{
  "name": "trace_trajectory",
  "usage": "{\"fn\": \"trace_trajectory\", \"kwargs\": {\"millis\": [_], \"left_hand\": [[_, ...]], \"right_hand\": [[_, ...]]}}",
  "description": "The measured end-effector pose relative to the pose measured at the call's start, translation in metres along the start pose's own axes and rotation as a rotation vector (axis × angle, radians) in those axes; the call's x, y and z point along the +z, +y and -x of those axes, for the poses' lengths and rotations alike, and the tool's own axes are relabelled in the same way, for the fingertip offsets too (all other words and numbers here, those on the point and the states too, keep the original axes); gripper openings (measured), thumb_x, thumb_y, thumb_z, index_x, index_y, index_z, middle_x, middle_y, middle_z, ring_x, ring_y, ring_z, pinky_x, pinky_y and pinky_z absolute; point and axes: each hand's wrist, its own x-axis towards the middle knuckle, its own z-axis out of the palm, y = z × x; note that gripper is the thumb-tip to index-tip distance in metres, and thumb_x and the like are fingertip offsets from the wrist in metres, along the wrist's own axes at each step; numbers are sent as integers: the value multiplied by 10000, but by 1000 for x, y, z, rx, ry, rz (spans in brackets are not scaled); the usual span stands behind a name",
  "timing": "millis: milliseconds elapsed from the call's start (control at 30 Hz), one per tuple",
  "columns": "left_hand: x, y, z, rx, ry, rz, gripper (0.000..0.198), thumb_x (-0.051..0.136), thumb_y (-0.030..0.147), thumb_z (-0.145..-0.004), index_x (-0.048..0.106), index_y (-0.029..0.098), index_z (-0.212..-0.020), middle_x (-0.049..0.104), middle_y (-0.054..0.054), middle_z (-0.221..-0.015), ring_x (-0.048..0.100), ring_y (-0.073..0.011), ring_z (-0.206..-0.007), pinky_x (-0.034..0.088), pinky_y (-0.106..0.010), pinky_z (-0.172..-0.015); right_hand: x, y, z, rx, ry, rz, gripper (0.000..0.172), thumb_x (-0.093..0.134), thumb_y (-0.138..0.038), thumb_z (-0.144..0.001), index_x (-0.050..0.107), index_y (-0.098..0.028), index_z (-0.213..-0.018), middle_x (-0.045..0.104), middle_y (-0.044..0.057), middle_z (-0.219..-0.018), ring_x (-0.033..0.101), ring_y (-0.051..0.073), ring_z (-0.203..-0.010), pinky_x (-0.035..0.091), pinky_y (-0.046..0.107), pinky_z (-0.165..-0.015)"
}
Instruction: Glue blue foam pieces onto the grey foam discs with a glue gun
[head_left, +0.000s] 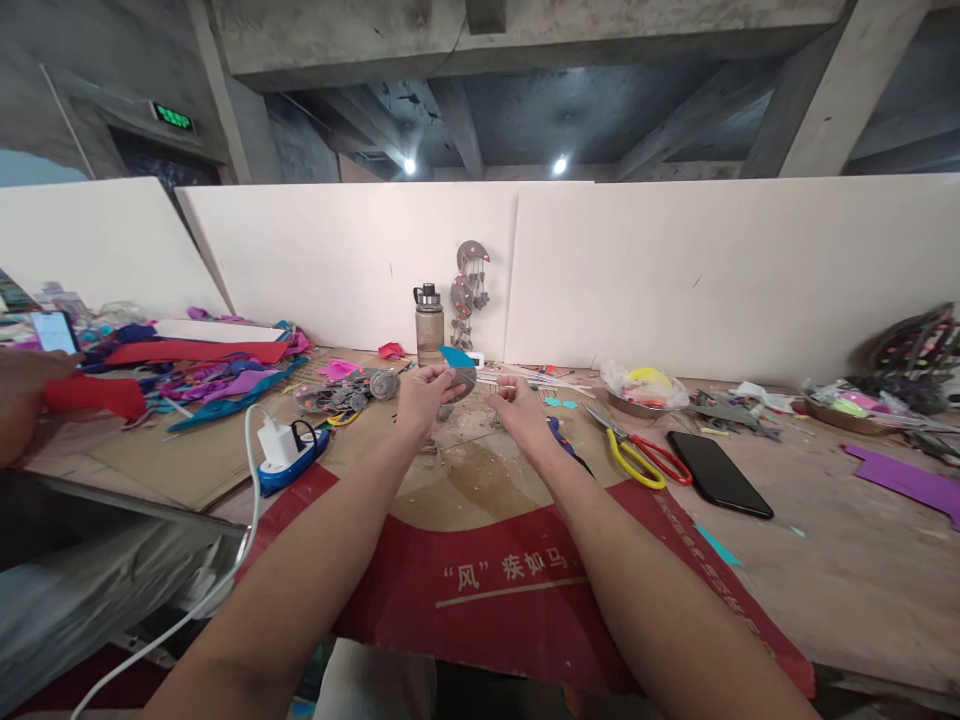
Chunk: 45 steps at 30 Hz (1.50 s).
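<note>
My left hand (424,398) is closed, pinching a small grey rounded piece (466,380). A pointed blue piece (459,357) shows at its upper edge; whether the two are joined I cannot tell. A short gap to the right, my right hand (517,405) has its thumb and fingertips drawn together; anything between them is too small to make out. Both hands are above a brown and red cardboard sheet (495,590) strewn with scraps. To the left of my left hand lies a grey ornament with pink dots (337,392). Beyond, a similar grey crescent ornament (472,258) hangs against the white board.
Scissors with yellow and red handles (636,455) and a black phone (718,474) lie to the right. A water bottle (430,325) stands behind. At left are a blue power strip (292,462), coloured cloth (202,350) and another person's hand (26,385).
</note>
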Motion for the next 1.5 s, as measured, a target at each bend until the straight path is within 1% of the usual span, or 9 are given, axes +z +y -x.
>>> {"fn": "trace_trajectory", "kwargs": {"millis": [200, 467, 667, 800, 1100, 1200, 1267, 1367, 1500], "left_hand": [[-18, 2, -17, 109, 121, -43, 230, 767, 328, -642, 659, 133, -701, 626, 1, -728, 622, -112, -702, 564, -340, -831], [-12, 3, -9, 121, 18, -82, 188, 753, 326, -666, 690, 160, -726, 668, -12, -746, 645, -151, -720, 562, -361, -842], [-20, 4, -16, 211, 117, -200, 171, 724, 317, -701, 712, 172, -789, 691, -14, -727, 675, -170, -719, 564, -335, -803], [-31, 8, -27, 245, 257, -153, 133, 694, 273, -713, 698, 151, -764, 692, -31, -733, 671, -161, -697, 571, -340, -783], [-51, 8, -39, 218, 395, -17, 94, 691, 214, -682, 641, 136, -665, 616, 3, -675, 617, -103, -652, 576, -312, -766], [-50, 9, -39, 212, 381, 13, 121, 702, 227, -670, 621, 139, -650, 589, 17, -648, 587, -87, -617, 576, -311, -766], [-46, 8, -37, 219, 353, 0, 127, 703, 246, -671, 628, 143, -658, 591, 17, -649, 584, -90, -611, 575, -319, -771], [-35, 7, -31, 250, 303, -90, 135, 690, 282, -694, 666, 151, -714, 633, 1, -674, 622, -122, -637, 569, -332, -768], [-14, 8, -11, 366, 156, -365, 195, 650, 327, -757, 710, 169, -854, 705, -31, -759, 670, -173, -709, 540, -306, -728]], "right_hand": [[1, -5, 9, -121, -146, 211, 240, 607, -443, -696, 615, -205, -663, 576, -31, -603, 495, 133, -597, 354, 263, -582], [-1, -6, 11, -133, -221, 338, 279, 529, -333, -756, 620, -217, -518, 502, -24, -476, 426, 140, -508, 299, 287, -551], [-7, -24, 13, 67, -284, -186, 251, 629, -445, -735, 670, -199, -707, 532, -26, -579, 420, 104, -486, 345, 268, -507], [-16, -51, 21, 58, -347, -504, 323, 740, -481, -691, 671, -191, -814, 440, -62, -582, 319, 56, -458, 281, 224, -448], [-20, -78, 41, -170, -514, -600, 270, 713, -463, -763, 655, -199, -749, 444, -40, -572, 381, 89, -521, 334, 258, -519], [-28, -78, 37, -182, -544, -424, 375, 652, -533, -778, 596, -192, -630, 502, -10, -614, 454, 117, -579, 380, 282, -576], [-29, -71, 31, -108, -499, -111, 388, 630, -520, -779, 570, -190, -585, 517, -2, -605, 487, 139, -617, 401, 299, -624], [-22, -56, 22, -85, -229, 256, 216, 663, -382, -727, 581, -195, -654, 580, 5, -679, 543, 176, -733, 424, 333, -740], [1, -39, 21, -161, -72, 35, 243, 624, -386, -731, 536, -217, -881, 631, 44, -993, 586, 192, -981, 432, 360, -899]]}}
